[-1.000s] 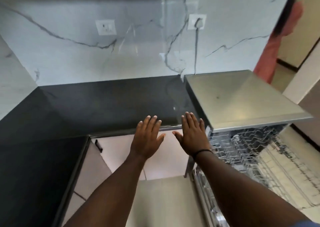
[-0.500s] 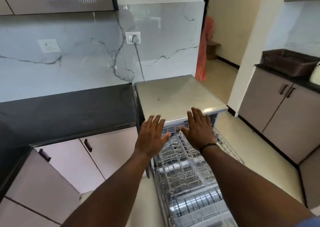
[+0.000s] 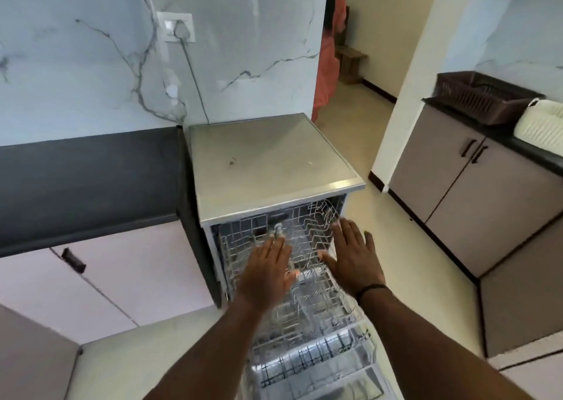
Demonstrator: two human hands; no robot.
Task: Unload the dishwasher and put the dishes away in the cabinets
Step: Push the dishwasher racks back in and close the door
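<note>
The steel dishwasher stands open in the middle of the view, with its wire upper rack pulled out toward me. I make out no dishes in the rack; the wires are blurred. My left hand hovers palm down over the rack's left part, fingers spread, holding nothing. My right hand, with a black band at the wrist, hovers over the rack's right part, also spread and holding nothing. The lower rack and door show below.
A black counter runs left of the dishwasher, with pale cabinet doors under it. At the right, brown cabinets carry a brown basket and a white basket. A person in orange stands in the doorway behind.
My view swung right from the counter to the dishwasher. Both open hands moved from above the counter edge to above the pulled-out upper rack.
</note>
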